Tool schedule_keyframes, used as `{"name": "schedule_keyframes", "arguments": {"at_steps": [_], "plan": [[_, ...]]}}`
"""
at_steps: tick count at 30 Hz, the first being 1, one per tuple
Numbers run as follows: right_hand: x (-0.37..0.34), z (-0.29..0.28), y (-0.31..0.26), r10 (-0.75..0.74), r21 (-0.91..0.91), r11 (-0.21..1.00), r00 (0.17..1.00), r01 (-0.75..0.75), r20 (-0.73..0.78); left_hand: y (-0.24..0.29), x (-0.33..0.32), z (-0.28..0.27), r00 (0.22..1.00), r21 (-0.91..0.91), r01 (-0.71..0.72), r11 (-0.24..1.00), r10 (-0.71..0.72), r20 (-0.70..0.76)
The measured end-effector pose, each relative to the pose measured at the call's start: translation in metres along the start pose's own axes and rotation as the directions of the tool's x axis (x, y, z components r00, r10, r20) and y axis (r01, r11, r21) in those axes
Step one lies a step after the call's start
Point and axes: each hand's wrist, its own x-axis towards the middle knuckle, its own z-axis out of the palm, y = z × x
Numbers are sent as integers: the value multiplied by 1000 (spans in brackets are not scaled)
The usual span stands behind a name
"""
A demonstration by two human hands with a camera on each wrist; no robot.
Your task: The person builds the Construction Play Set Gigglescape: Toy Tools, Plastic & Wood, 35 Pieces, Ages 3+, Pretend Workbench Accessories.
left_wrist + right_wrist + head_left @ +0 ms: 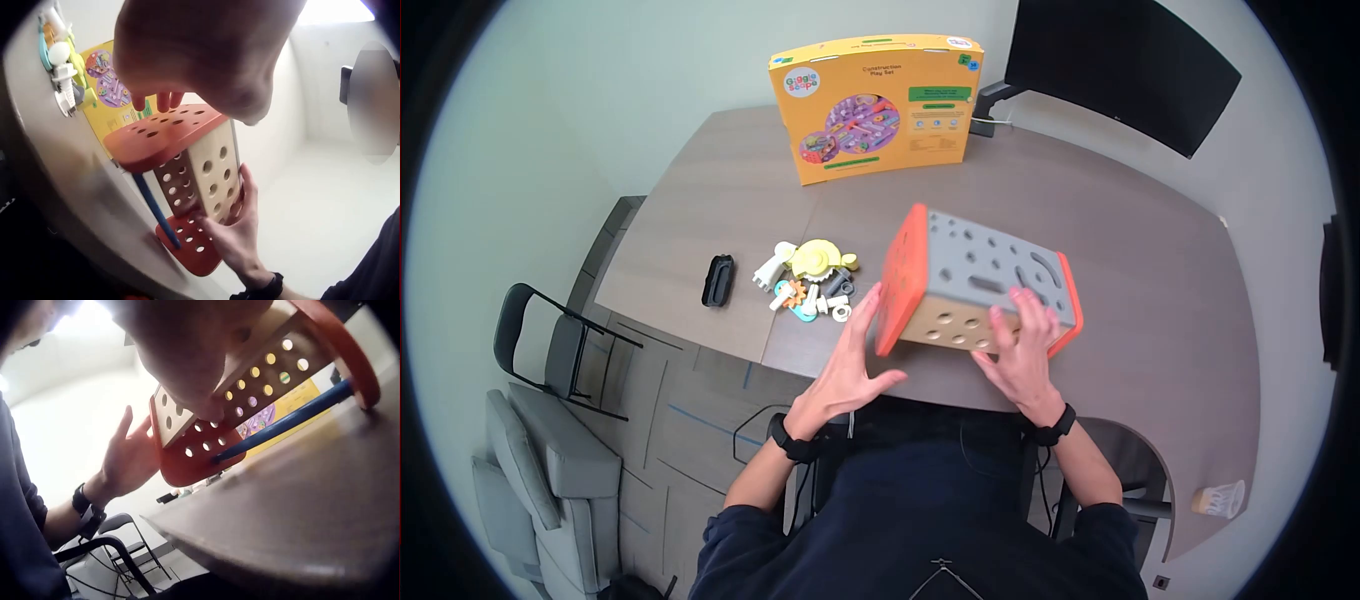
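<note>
In the head view we find the grey, red and pale-wood toy box (987, 272) with round holes right of centre, tilted over the brown-grey wood-grain table (1170, 290); we cannot tell whether they touch. Our left hand (848, 368) is spread, fingers straight against the red end panel (905, 270), thumb held apart. Our right hand (1028, 347) pinches the box's side, fingers over the grey perforated face (975, 250), thumb at the wooden panel's edge. From the left wrist we see a blue round rod (152, 207) between the red ends. Left of centre lie mixed yellow, white and orange toy pieces (815, 260) and a black oblong case (718, 280); at upper centre stands a yellow printed cardboard carton (940, 150).
</note>
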Motion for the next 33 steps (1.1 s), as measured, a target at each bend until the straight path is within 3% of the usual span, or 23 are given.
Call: {"name": "schedule_keyframes", "arguments": {"at_steps": [3,6,11,14,18,21,24,25,28,30,33], "plan": [[19,-24,1,112,158,982,992,-101,-60,-2,4,5,964,213,-228,950,251,-88],[35,-52,-7,66,252,966,998,-60,-17,-15,22,-18,890,476,-320,819,432,-145],[40,-72,-17,-4,331,944,1000,-6,30,15,34,-26,784,374,-461,805,567,-253],[52,-79,-18,21,412,909,995,-58,94,33,33,-28,772,411,-441,798,570,-280],[73,-98,-10,-30,592,797,971,-119,235,29,33,-27,786,243,-280,929,367,-497],[64,-108,6,19,640,763,992,-93,122,31,31,-24,792,85,-87,993,121,-599],[14,-109,19,91,439,898,992,-42,-92,37,35,-22,781,-16,78,997,-71,-621],[-2,-104,18,67,430,903,995,-28,-78,43,40,-21,764,-109,101,989,-147,-629],[-29,-89,16,18,430,903,1000,-11,-12,56,49,-22,756,-334,238,912,-389,-526],[-34,-85,9,22,476,878,998,-44,53,53,54,-23,797,-405,280,870,-446,-407],[-14,-88,3,268,597,730,943,-333,199,44,53,-21,854,-356,381,853,-472,-219]]}}
